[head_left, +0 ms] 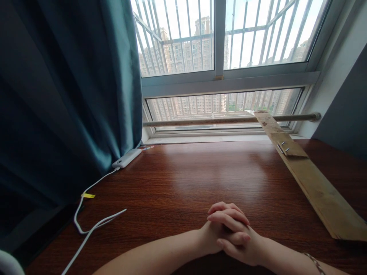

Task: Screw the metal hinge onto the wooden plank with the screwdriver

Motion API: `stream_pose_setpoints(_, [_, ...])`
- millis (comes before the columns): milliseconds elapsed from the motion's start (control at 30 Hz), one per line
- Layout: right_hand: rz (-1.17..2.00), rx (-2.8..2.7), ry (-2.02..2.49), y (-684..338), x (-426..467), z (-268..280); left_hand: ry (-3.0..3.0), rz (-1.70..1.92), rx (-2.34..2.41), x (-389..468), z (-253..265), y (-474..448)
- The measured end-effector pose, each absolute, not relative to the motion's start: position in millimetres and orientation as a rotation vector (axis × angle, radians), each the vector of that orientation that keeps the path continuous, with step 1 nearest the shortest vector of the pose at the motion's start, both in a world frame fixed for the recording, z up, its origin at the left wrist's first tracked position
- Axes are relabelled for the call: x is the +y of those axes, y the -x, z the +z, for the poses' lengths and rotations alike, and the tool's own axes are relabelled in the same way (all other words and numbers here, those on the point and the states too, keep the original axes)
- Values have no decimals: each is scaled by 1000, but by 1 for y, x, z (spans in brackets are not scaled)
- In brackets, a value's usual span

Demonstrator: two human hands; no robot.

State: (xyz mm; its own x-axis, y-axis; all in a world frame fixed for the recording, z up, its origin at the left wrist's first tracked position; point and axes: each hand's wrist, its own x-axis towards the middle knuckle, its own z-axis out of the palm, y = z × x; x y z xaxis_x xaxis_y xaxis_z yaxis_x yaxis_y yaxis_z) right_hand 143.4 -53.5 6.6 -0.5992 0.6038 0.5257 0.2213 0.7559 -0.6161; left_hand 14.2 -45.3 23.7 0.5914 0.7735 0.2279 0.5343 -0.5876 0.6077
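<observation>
A left hand [214, 233] and a right hand [247, 246] are at the middle of the near side of the worktop [177, 179]. They are pressed together, fingers laced and bent, so each hand holds only the other. A thin bracelet [314, 262] is on the right wrist.

On the left side of the worktop, a white cord [93, 228] bends in a loop, well apart from the left hand. A yellow tag [88, 196] is on it. On the worktop's right side, a long cardboard strip [323, 187] slants away, apart from the right hand. A small cardboard piece [295, 150] sits on it with thin metal bits [283, 143], maybe nails, but too small to be sure.

At the worktop's far left, a white box [127, 158] lies by the blue curtain [123, 76], and the cord meets its near end. Past the worktop's far edge, a round bar [200, 122] crosses the window [219, 76]. Tall buildings [186, 53] show outside.
</observation>
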Motion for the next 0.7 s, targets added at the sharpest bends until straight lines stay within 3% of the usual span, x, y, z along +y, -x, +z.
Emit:
stream_pose_setpoints(200, [650, -2187, 631, -143, -53, 7, -2392, 812, 955, -42, 14, -15])
stream_pose_setpoints(700, [667, -2183, 603, -143, -53, 6, -2354, 749, 979, -43, 12, -10])
